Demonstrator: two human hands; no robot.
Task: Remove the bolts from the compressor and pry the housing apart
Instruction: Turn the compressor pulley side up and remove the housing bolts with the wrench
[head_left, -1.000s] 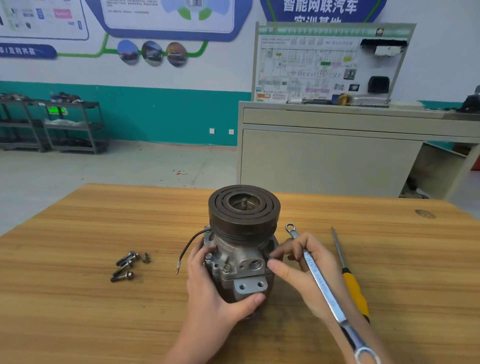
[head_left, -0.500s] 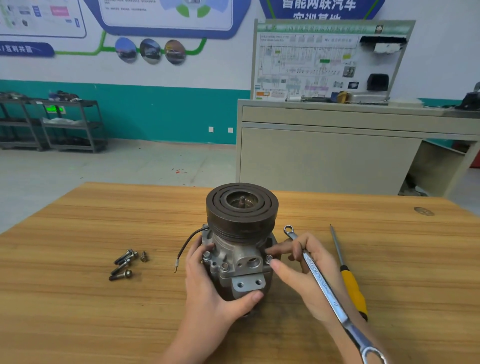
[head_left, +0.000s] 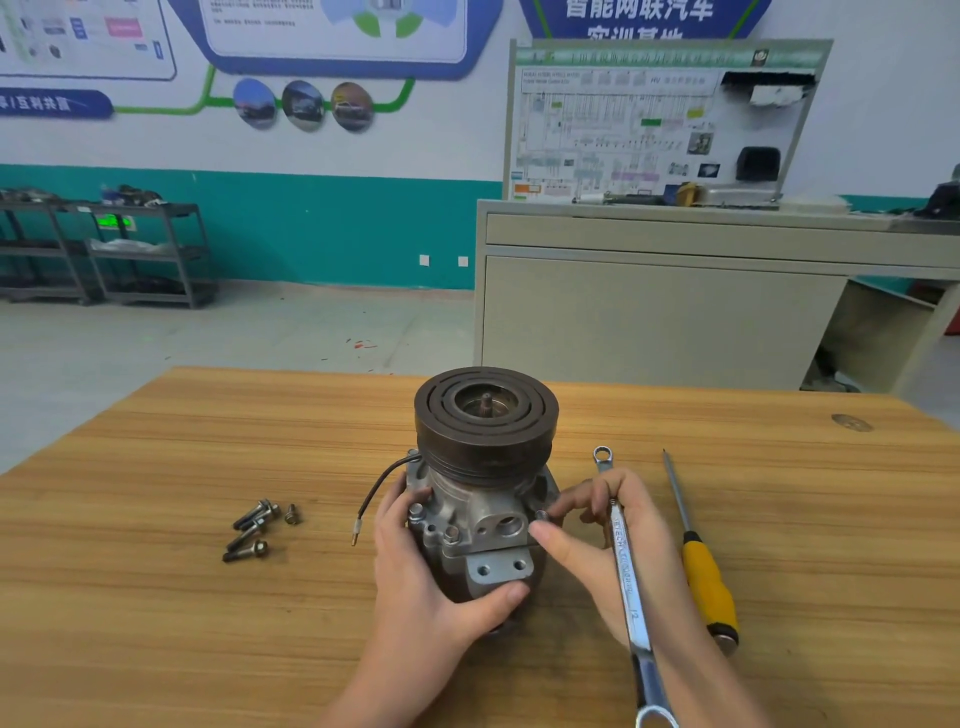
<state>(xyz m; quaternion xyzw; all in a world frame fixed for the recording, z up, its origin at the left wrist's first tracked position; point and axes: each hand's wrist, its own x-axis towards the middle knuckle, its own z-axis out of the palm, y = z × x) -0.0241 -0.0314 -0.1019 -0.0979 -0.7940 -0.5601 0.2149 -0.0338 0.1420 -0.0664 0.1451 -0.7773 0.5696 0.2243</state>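
Note:
The compressor (head_left: 483, 467) stands upright on the wooden table (head_left: 156, 623), its dark pulley on top and grey housing below. My left hand (head_left: 415, 566) grips the housing from the left, thumb across its lower front. My right hand (head_left: 608, 540) pinches a bolt head (head_left: 542, 515) on the housing's right side between thumb and forefinger, while a long silver wrench (head_left: 626, 571) lies held across the other fingers. Two more bolts (head_left: 415, 512) sit in the housing's left front. Several removed bolts (head_left: 254, 527) lie on the table to the left.
A yellow-handled screwdriver (head_left: 701, 566) lies on the table right of my right hand. A black wire (head_left: 379, 488) hangs from the compressor's left side. Beyond the table stand a beige cabinet (head_left: 649, 317) with a training board and metal shelves (head_left: 104, 254) at far left.
My right thumb and forefinger have closed in on the bolt at the housing's right side and keep working at it. The left hand keeps its grip; the compressor stays put.

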